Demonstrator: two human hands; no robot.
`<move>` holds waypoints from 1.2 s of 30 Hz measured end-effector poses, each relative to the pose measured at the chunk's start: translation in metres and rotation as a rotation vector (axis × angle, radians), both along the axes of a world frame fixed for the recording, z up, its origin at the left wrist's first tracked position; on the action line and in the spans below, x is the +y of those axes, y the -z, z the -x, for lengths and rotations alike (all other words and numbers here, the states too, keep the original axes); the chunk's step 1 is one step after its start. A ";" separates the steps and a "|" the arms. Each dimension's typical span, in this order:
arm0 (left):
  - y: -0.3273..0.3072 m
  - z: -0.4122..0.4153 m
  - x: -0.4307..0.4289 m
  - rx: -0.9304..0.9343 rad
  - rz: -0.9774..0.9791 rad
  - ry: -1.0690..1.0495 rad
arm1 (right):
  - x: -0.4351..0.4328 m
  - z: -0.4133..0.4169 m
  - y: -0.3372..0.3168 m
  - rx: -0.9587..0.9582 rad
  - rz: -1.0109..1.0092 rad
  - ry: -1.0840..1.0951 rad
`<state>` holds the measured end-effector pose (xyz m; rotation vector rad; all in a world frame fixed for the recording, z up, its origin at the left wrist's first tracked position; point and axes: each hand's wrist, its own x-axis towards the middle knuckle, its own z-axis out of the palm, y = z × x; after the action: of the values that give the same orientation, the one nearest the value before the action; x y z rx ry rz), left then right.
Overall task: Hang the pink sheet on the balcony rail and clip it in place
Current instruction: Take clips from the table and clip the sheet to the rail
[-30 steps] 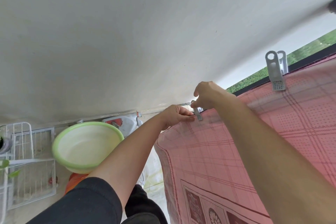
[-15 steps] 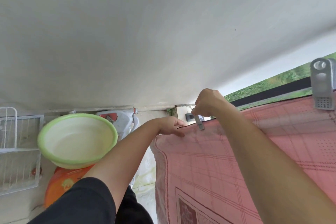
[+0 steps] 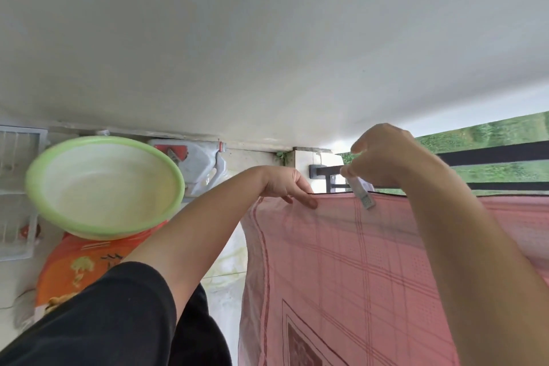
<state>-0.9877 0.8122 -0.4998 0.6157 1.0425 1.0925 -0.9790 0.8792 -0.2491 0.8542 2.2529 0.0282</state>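
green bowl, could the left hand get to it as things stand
Probably yes: the left hand only rests on the pink sheet at its top edge, and nothing stands between it and the green bowl to its left.

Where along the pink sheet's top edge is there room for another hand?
The pink checked sheet has bare edge between the left hand and the white clip, and right of the right forearm. Crowded at the clip, which the right hand pinches.

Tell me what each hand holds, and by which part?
The right hand pinches the clip by its upper end, above the top edge of the sheet. The left hand holds nothing; its fingers rest on that edge near the corner.
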 end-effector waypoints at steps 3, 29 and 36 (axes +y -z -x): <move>0.007 -0.003 -0.001 -0.022 -0.030 -0.038 | -0.002 -0.006 -0.008 0.158 0.092 0.121; 0.022 -0.014 -0.015 -0.016 0.007 -0.153 | 0.011 -0.017 0.114 0.397 0.041 0.225; 0.023 -0.016 -0.015 -0.022 0.027 -0.165 | 0.008 -0.019 0.113 0.539 0.079 0.211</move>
<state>-0.9718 0.7967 -0.5223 0.5019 1.1020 1.2239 -0.9602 0.8877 -0.3621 1.1562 2.6139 -0.4337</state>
